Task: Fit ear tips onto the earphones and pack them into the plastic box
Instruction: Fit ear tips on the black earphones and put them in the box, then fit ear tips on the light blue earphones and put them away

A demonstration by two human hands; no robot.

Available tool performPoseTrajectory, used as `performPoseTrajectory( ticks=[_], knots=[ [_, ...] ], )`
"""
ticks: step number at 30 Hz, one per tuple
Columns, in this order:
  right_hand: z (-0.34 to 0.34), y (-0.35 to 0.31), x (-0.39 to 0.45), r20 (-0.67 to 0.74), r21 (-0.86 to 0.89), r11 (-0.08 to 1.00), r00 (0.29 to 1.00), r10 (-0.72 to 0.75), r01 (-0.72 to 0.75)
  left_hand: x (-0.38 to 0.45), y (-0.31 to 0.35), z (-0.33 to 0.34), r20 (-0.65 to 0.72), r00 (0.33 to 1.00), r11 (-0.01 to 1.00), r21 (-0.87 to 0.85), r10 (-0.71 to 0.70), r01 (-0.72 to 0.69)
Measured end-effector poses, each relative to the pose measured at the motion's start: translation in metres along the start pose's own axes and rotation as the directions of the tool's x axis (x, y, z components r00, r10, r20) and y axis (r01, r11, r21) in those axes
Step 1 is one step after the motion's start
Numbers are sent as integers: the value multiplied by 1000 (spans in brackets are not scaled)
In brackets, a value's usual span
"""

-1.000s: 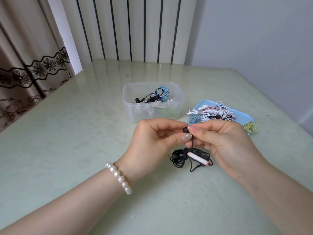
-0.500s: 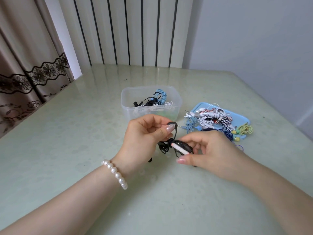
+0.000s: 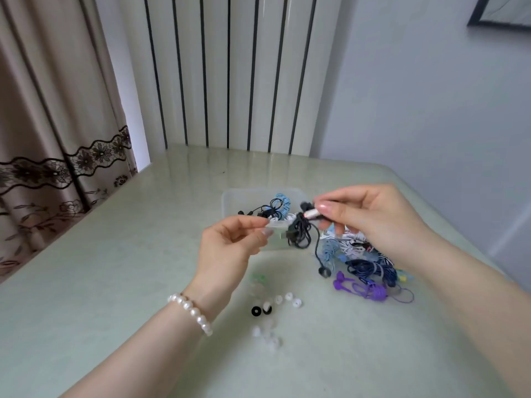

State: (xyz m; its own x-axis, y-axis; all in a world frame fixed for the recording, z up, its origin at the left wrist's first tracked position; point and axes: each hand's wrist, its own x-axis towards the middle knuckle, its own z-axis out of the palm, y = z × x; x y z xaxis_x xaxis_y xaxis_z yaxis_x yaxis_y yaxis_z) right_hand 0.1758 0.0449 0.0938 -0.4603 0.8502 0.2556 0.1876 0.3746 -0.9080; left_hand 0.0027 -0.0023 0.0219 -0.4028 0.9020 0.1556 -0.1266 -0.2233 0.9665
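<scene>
Black earphones [image 3: 300,231] lifted over plastic box [image 3: 230,201] rim, right hand [image 3: 365,214] pinching; left hand [image 3: 230,245] loosely curled.

There is one view only, from a camera on my head, looking forward and down over the desk [image 3: 86,282]. It sits close: my forearms enter from the near edge, my left hand [image 3: 230,248] and right hand [image 3: 370,216] meeting about mid-frame, just in front of the plastic box [image 3: 238,199]. The wide lens takes in the far desk edge, the striped panel [image 3: 230,70] straight ahead, the curtain [image 3: 51,110] at far left and the grey wall [image 3: 431,96] at right. Edges bend outward somewhat. With no second view, nothing is shared.
</scene>
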Motion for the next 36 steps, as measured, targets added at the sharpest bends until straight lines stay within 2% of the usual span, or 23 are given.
performPoseTrajectory(
  ticks=[4,7,14,18,22,28,31,36],
  knots=[
    [7,-14,46,-60,-66,998,998,-4,0,14,-4,-16,-63,994,995,49,-85,88],
    [21,-7,82,-100,-4,997,992,71,-72,19,-12,-22,-37,990,981,130,-138,142],
    [64,33,119,-134,3,976,967,215,-217,27,-23,-30,3,990,943,307,-138,131],
    [83,59,121,-162,-290,938,975,149,-192,25,-31,-29,37,996,903,425,-84,61],
    [95,66,120,-140,-502,856,988,63,-125,21,-35,-25,102,994,845,534,-26,-33],
    [92,52,119,54,-724,688,989,139,-57,17,-39,-24,146,989,788,611,-15,-78],
    [67,45,118,87,-707,707,987,133,-33,16,-39,-24,162,987,767,635,-12,-95],
    [0,30,98,-59,-578,814,998,22,-52,12,-36,-20,200,980,768,630,-17,-116]
  ],
)
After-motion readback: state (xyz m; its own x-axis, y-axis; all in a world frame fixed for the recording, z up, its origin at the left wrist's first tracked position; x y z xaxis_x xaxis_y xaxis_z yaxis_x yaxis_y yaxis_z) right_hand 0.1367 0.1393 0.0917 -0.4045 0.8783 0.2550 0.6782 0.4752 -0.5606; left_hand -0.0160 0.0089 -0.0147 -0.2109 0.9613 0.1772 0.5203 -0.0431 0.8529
